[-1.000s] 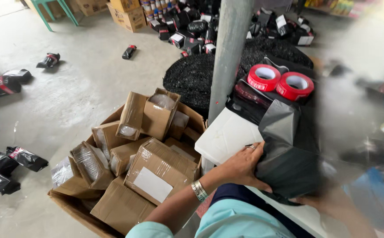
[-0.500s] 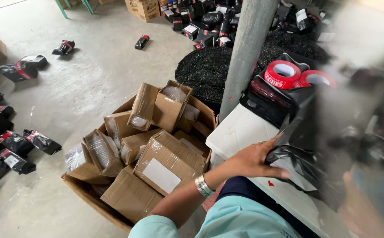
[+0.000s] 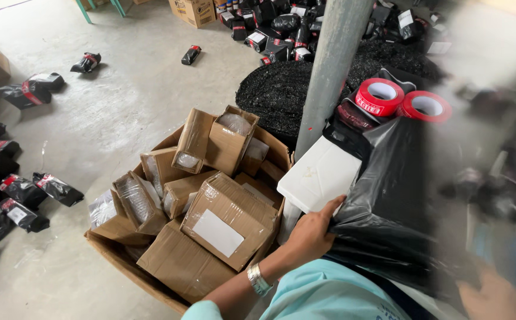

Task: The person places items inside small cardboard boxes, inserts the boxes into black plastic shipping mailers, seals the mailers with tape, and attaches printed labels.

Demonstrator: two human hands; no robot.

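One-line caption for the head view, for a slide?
Left hand grips black plastic bag beside carton of small boxes.

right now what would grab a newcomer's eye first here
Probably the two bright red rolls of tape sitting at upper right beside the grey metal pole. Next, the big open cardboard carton heaped with small brown boxes in the middle of the concrete floor. At lower centre, the left hand grips a glossy black plastic bag; the right hand is a blur at bottom right.
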